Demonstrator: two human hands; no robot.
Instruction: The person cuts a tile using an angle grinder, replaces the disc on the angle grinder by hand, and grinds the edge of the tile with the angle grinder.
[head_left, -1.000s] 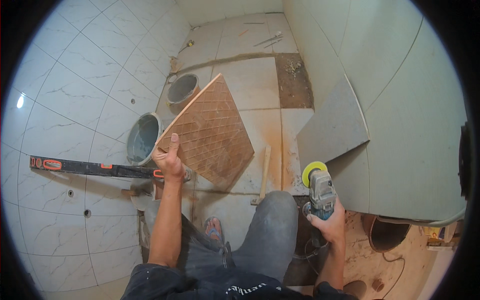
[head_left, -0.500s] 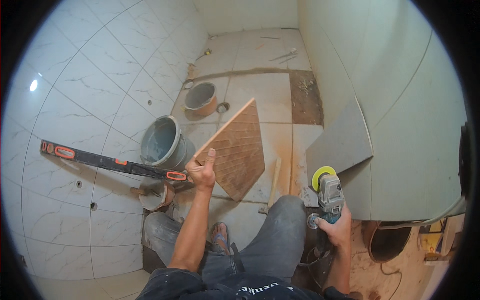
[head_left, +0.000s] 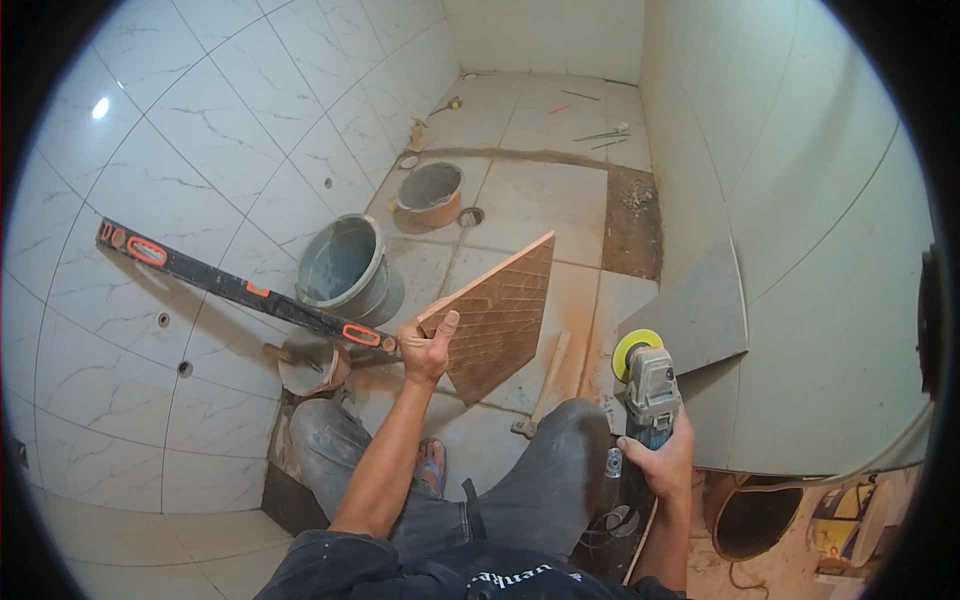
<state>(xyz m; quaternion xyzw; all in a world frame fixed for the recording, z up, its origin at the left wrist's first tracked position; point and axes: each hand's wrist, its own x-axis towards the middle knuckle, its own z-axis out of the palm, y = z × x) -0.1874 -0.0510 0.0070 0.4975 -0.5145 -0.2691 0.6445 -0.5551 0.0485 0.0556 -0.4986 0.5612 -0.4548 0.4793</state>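
My left hand (head_left: 428, 352) grips the edge of a tile (head_left: 502, 325), thumb on its brown, ribbed back. The tile is held up at a slant above the floor, with its cut edge running along the top. To the right, my right hand (head_left: 668, 462) is wrapped round the body of an angle grinder (head_left: 653, 392). A yellow-green disc (head_left: 632, 352) sits at the grinder's far end, apart from the tile. Whether the disc is spinning I cannot tell. Between my knees and the tile lies a hammer (head_left: 547, 393) with a wooden handle.
A black spirit level (head_left: 205, 277) with orange-rimmed openings leans along the left tiled wall. Beside it stand a large grey bucket (head_left: 386, 292) and a small dirty bucket (head_left: 318, 372). Farther off are an orange bucket (head_left: 438, 213) and a floor hole (head_left: 471, 217). A grey tile (head_left: 695, 305) leans at the right wall.
The tile's upper corner has dipped and moved right with my left hand. The grinder has come slightly left, toward the tile. My view has shifted a little.
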